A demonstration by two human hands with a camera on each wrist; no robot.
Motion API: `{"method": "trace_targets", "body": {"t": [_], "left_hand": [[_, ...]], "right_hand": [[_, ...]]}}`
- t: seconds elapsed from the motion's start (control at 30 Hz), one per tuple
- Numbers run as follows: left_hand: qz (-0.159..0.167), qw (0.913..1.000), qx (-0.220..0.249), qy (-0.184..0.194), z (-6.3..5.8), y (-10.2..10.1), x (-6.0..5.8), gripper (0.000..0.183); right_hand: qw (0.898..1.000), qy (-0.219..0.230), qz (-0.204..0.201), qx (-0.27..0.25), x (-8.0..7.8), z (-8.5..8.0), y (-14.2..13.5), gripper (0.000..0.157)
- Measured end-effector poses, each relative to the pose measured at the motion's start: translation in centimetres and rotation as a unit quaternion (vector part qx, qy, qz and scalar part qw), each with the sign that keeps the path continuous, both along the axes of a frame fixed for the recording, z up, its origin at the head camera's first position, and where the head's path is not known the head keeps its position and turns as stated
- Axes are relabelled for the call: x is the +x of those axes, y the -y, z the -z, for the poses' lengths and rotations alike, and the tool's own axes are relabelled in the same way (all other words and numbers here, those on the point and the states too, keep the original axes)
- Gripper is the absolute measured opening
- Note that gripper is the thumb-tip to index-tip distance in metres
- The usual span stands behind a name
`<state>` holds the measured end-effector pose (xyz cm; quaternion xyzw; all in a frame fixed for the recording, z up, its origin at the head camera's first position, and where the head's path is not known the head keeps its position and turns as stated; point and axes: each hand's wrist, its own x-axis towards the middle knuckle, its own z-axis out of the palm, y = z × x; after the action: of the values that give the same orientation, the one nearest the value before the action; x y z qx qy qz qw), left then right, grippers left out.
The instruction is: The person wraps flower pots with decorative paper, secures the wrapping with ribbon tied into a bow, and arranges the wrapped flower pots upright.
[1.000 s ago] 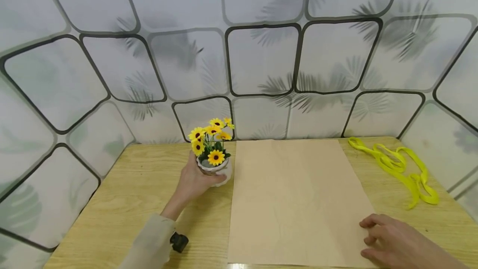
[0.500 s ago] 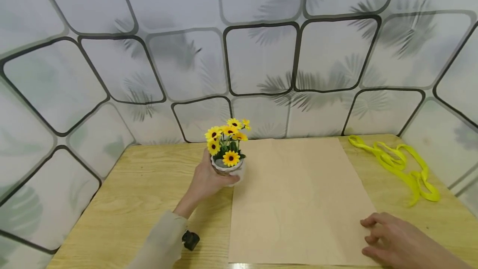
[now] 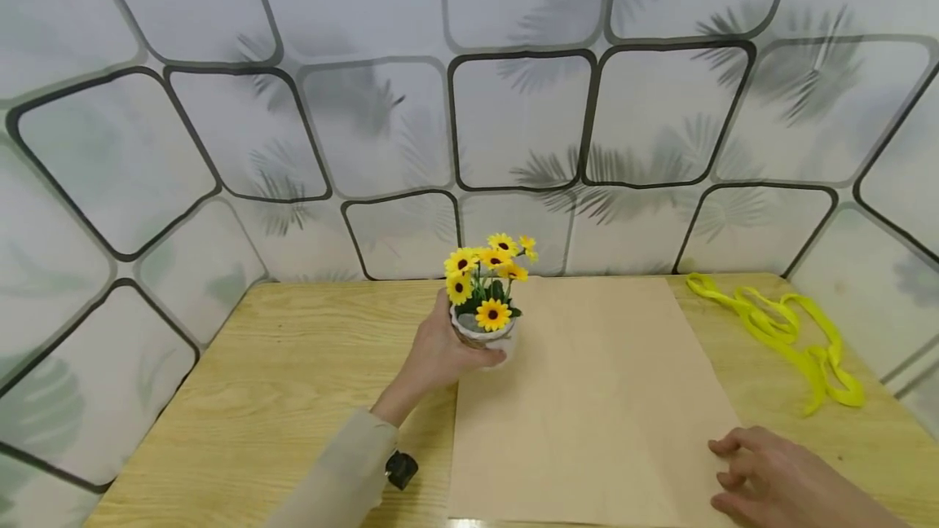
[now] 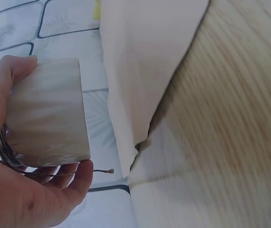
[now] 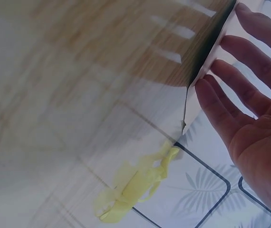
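A small white flowerpot (image 3: pixel 506 342) with yellow sunflower-like blooms (image 3: pixel 493 314) and green leaves is gripped by my left hand (image 3: pixel 433 353), thumb on the near side and fingers behind. It overlaps the upper left part of a large brown paper sheet (image 3: pixel 587 414). The left wrist view shows the pot's smooth side (image 4: pixel 50 114), raised off the table, with dark twine (image 4: pixel 12 152) round it and one loose twine end sticking out. My right hand (image 3: pixel 773 467) rests at the paper's lower right edge, its fingers loosely bent and fingertips touching the sheet.
A loosely looped yellow ribbon (image 3: pixel 788 332) lies on the wooden table (image 3: pixel 279 398) right of the paper. A patterned wall covering (image 3: pixel 521 121) stands behind the table and along both sides. A small black device (image 3: pixel 401 470) sits at my left wrist.
My left hand has carried the flowerpot rightward, from beside the paper's left edge to over the sheet. The right hand has stayed at the paper's edge.
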<state>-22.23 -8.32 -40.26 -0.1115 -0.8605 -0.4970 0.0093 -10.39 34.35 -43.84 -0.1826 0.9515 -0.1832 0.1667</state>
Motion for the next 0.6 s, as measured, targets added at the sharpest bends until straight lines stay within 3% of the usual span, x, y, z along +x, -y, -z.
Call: {"method": "trace_targets", "body": {"t": [0.43,0.6], "left_hand": [[0.043,0.9991,0.004,0.003,0.2,-3.2,-0.3,0.102],[0.062,0.9981,0.004,0.002,0.1,-4.5,-0.4,0.102]], "right_hand": [[1.000,-0.012,-0.014,-0.024,0.1,0.4,-0.5,0.021],[0.998,-0.056,-0.032,-0.011,0.3,0.6,-0.6,0.011]]}}
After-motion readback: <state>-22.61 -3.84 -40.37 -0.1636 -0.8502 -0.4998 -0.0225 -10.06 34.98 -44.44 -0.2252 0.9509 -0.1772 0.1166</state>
